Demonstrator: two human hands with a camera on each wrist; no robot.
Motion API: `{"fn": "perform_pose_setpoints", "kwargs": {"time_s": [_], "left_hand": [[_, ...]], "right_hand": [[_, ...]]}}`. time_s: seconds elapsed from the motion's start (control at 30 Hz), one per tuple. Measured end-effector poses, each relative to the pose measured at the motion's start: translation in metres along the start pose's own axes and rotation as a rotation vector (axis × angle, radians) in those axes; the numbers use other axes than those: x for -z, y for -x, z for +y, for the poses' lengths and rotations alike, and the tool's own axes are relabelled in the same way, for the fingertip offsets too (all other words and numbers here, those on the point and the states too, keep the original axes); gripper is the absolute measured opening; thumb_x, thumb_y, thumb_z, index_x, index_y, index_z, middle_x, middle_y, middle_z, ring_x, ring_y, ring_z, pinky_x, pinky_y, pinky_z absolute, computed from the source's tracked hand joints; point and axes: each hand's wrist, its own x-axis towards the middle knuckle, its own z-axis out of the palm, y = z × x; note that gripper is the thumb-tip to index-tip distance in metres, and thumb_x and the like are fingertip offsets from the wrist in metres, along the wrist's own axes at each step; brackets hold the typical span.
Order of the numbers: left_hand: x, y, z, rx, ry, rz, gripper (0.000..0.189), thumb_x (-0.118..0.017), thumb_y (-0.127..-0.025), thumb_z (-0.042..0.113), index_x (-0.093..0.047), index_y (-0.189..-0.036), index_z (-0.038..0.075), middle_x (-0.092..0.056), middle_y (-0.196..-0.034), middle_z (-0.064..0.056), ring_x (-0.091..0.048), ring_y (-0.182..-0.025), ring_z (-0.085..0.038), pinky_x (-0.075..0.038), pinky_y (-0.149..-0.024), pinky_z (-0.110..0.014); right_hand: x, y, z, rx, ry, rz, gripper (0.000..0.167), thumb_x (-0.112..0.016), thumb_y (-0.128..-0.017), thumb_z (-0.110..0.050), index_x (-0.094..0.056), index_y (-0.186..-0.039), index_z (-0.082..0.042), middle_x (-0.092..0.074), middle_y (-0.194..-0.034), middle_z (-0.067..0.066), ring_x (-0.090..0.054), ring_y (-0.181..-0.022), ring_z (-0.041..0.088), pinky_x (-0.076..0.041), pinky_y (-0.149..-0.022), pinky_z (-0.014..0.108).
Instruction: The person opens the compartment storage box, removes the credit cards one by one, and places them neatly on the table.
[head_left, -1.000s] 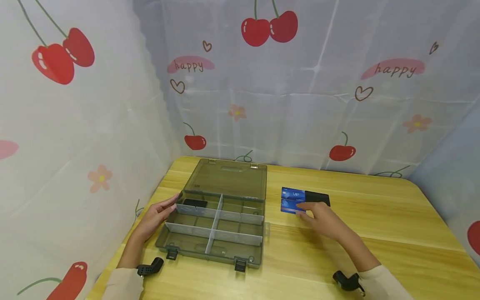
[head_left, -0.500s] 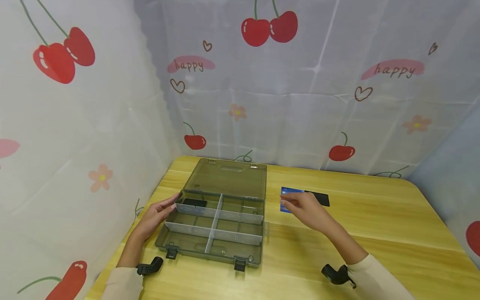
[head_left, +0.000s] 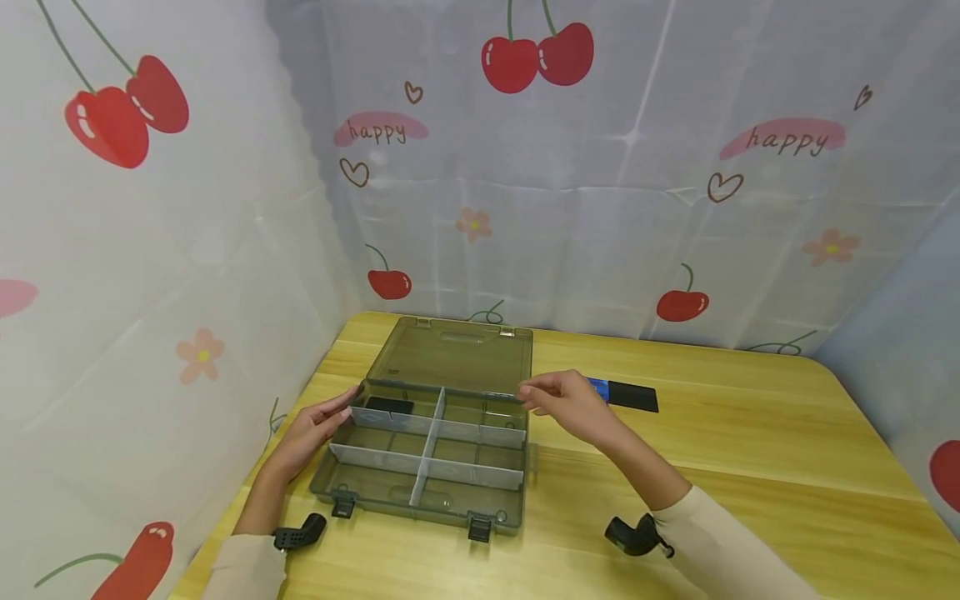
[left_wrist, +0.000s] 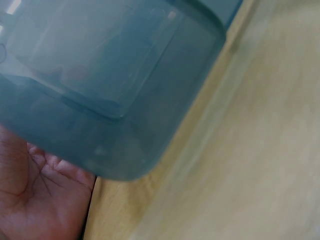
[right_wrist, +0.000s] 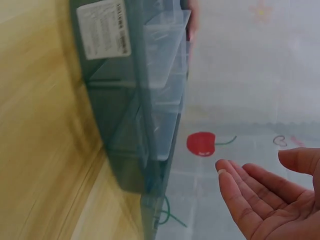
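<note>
A translucent olive-grey compartment box (head_left: pixel 424 518) lies with its lid (head_left: pixel 457 358) folded back on the wooden table. White dividers (head_left: pixel 465 473) split it into several compartments. A small black object (head_left: pixel 390 406) sits in the back left one. My left hand (head_left: pixel 311 429) rests against the box's left side, fingers extended; in the left wrist view its palm (left_wrist: pixel 50 205) shows beside the box corner. My right hand (head_left: pixel 566 404) hovers by the box's back right rim. In the right wrist view, its fingers (right_wrist: pixel 265 190) are spread from the thumb, holding nothing visible.
Behind the right hand, part of a blue card (head_left: pixel 599 388) shows beside a black card (head_left: pixel 633 397); the hand hides the rest. Two latches (head_left: pixel 480 528) hang at the box front. Cherry-print curtains (head_left: pixel 510 208) stand behind and to the left.
My right hand has moved left from above the blue cards to the box's back right rim. The left hand and the box have stayed in place.
</note>
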Motion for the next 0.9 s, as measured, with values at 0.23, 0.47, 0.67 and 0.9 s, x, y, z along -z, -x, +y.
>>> {"fn": "perform_pose_setpoints", "kwargs": {"time_s": [0.23, 0.47, 0.67, 0.9], "left_hand": [[0.001, -0.001, -0.001, -0.013, 0.011, -0.012, 0.053, -0.054, -0.107, 0.028, -0.042, -0.157, 0.015, -0.035, -0.163, -0.002, -0.028, -0.147, -0.008, -0.038, -0.102, -0.012], [0.000, 0.000, -0.001, -0.010, 0.008, -0.011, 0.053, -0.054, -0.107, 0.029, -0.042, -0.157, 0.017, -0.050, -0.151, -0.009, -0.052, -0.125, -0.003, -0.042, -0.098, -0.013], [0.000, 0.000, -0.001, -0.005, 0.025, -0.010, 0.052, -0.054, -0.107, 0.028, -0.043, -0.156, 0.016, -0.045, -0.156, 0.002, -0.048, -0.132, -0.009, -0.042, -0.096, -0.012], [0.001, -0.001, -0.002, -0.013, 0.014, 0.003, 0.051, -0.054, -0.107, 0.026, -0.043, -0.156, 0.013, -0.068, -0.112, 0.001, -0.047, -0.063, -0.001, -0.047, -0.073, -0.017]], "right_hand": [[-0.016, -0.014, -0.015, -0.057, -0.100, -0.059, 0.034, -0.054, -0.107, -0.018, -0.066, -0.130, 0.004, -0.073, -0.112, 0.014, -0.071, -0.102, 0.033, -0.058, -0.086, 0.036], [-0.033, -0.026, -0.022, -0.084, -0.152, -0.099, 0.037, -0.058, -0.105, -0.020, -0.065, -0.129, 0.008, -0.073, -0.111, 0.018, -0.073, -0.099, 0.026, -0.059, -0.086, 0.036], [-0.045, -0.037, -0.030, -0.105, -0.166, -0.123, 0.035, -0.057, -0.105, -0.019, -0.067, -0.127, 0.007, -0.074, -0.110, 0.015, -0.072, -0.100, 0.028, -0.058, -0.087, 0.035], [-0.060, -0.052, -0.040, -0.147, -0.224, -0.162, 0.032, -0.053, -0.106, -0.013, -0.067, -0.126, 0.008, -0.074, -0.110, 0.016, -0.069, -0.108, 0.038, -0.056, -0.092, 0.041]]}}
